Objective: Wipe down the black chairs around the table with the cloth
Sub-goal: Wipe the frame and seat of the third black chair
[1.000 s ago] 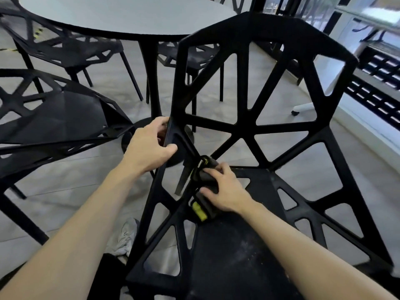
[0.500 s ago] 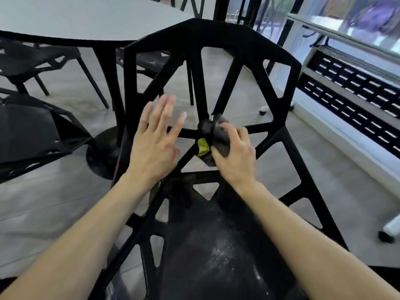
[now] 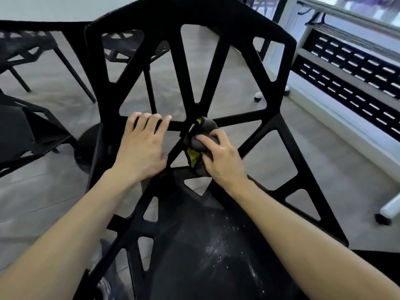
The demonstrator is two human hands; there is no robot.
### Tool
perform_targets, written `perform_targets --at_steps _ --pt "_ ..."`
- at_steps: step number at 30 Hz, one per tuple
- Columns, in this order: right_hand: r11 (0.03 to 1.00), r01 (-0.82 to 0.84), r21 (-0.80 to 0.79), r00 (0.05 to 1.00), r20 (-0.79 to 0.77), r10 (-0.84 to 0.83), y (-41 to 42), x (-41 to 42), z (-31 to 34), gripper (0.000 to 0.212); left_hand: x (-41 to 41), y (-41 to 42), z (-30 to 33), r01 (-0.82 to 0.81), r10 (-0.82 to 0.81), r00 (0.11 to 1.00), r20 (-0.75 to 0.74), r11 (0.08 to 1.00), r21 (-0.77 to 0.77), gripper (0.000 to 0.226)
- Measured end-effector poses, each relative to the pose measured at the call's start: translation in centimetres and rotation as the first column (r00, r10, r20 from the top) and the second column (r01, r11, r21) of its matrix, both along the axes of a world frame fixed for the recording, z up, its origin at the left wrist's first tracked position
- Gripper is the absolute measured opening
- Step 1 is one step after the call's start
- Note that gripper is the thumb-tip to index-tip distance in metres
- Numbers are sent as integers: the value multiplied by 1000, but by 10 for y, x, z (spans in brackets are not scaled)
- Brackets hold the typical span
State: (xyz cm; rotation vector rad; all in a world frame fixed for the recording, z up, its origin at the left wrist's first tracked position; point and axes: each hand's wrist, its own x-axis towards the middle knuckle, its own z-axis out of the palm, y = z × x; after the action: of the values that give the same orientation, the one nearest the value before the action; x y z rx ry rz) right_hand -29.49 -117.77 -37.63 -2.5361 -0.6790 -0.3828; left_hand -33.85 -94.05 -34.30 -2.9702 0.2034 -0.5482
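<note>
The right hand [image 3: 223, 159] squeezes the grey cloth [image 3: 200, 146] against the black chair [image 3: 188, 68], hiding part of it. Left hand [image 3: 140, 146] fingers curl over a bar.

- The grey wood-look floor [image 3: 218, 68] carries the near black chair [image 3: 186, 68], seen through the openings of its webbed back
- More black chairs [image 3: 23, 131] stand on it at the left
- The bench [image 3: 32, 14] with its pale top rests on a round dark foot [image 3: 86, 137]
- A white castor leg [image 3: 389, 207] stands at the right
</note>
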Motion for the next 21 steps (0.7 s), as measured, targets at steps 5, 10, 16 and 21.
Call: perform_targets --at_steps 5,10,16,21 --pt "985 103 -142 987 -108 -119 -52 -2 -24 47 -6 3 3 28 -28 1000 0 1000 8 91" --pt "986 70 148 996 48 -78 -5 -4 20 47 -5 -1 2 6 -6 1000 -14 1000 12 98" --pt "994 -3 -109 990 140 18 -27 24 41 40 -7 2 3 14 -14 1000 -8 1000 23 100" --pt "936 345 66 926 140 -351 -102 38 51 43 -8 -4 3 -10 10 1000 -18 1000 26 103"
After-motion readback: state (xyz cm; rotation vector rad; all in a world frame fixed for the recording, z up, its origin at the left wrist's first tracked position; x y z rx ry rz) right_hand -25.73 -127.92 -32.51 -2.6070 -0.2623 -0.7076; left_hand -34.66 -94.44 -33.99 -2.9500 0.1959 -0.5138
